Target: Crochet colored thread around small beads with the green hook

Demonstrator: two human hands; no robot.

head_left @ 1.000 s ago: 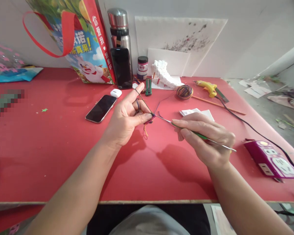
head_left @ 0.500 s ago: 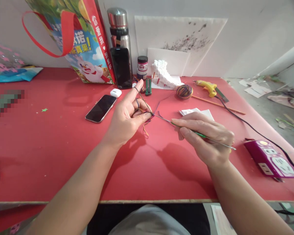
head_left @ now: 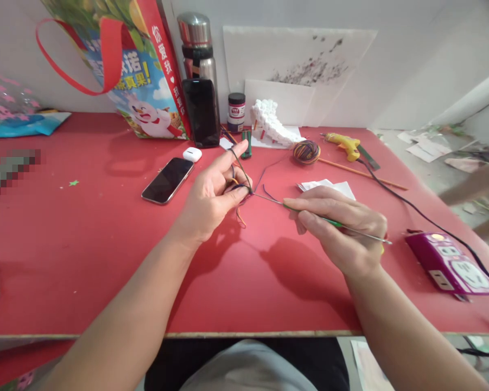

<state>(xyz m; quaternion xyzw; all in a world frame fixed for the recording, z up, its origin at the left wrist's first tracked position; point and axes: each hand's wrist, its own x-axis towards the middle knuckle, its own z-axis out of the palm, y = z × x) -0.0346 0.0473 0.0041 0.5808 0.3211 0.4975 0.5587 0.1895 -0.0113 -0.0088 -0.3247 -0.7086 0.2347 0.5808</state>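
Green-gripped metal hook (head_left: 331, 221) was in my right hand (head_left: 344, 228), fingers wrapped round it, tip at the small yarn piece (head_left: 248, 191). Left hand (head_left: 214, 202) pinched that piece above the middle of the bench (head_left: 85, 260). I saw the yarn ball (head_left: 306, 152) near the back edge, right of centre; phone (head_left: 168, 181) flat to the left.

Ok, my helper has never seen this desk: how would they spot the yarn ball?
On the red table, find the white bumpy model at the back. The yarn ball lies by its low right end: round and multicoloured, unlike the yellow glue gun nearby.
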